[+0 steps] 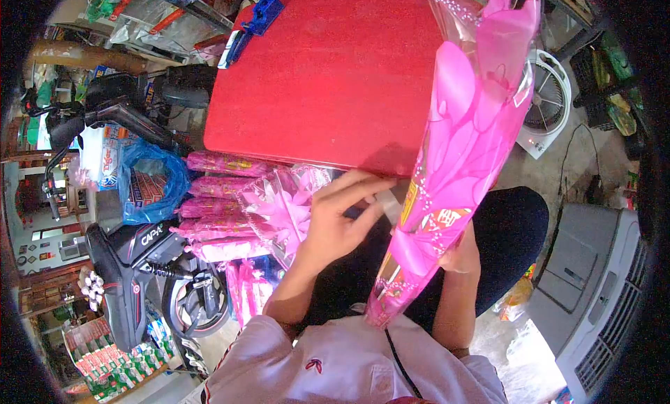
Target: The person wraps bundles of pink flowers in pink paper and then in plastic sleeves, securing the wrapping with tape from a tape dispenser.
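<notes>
A pink artificial flower bouquet (453, 145) in clear printed wrapping slants up across the right side, its narrow lower end near my chest. My right hand (462, 254) is closed around its lower part from behind, with most of the fingers hidden. Beside the bouquet, my left hand (342, 219) pinches a short translucent strip of tape (388, 203) between thumb and fingers. The strip reaches toward the wrapping; whether it touches cannot be made out. A blue tape dispenser (259, 20) lies at the far left corner of the red table (321, 76).
More wrapped pink bouquets (227, 187) are stacked left of my left arm. Beyond them are a blue plastic bag (150, 184) and a black motorbike (125, 285). To the right stand a white fan (548, 104) and a grey air cooler (593, 292).
</notes>
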### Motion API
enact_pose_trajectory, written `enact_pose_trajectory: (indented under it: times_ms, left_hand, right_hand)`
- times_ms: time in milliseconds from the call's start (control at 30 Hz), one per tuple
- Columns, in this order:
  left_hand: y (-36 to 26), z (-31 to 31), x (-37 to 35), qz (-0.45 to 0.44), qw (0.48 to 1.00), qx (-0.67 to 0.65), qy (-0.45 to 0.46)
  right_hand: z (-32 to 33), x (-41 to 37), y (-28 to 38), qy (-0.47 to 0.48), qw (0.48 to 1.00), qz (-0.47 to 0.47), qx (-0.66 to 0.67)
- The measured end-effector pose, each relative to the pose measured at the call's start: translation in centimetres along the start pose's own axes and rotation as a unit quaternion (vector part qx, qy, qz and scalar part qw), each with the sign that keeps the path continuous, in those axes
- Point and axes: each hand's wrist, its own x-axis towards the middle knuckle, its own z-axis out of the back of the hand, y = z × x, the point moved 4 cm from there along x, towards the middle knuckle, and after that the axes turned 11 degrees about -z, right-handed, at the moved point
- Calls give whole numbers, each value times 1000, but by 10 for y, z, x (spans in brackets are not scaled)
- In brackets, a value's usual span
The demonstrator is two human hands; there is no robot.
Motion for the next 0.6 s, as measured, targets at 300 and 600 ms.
enact_pose_trajectory:
  times_ms: [300,600]
  left_hand:
    - [11,-13,-18,106,983,-133,-73]
    - [10,-25,-18,154,969,-184,-57]
  right_hand:
    - [-3,4,-3,57,997,-11,50]
    - [-4,-2,2,2,1000,20,7]
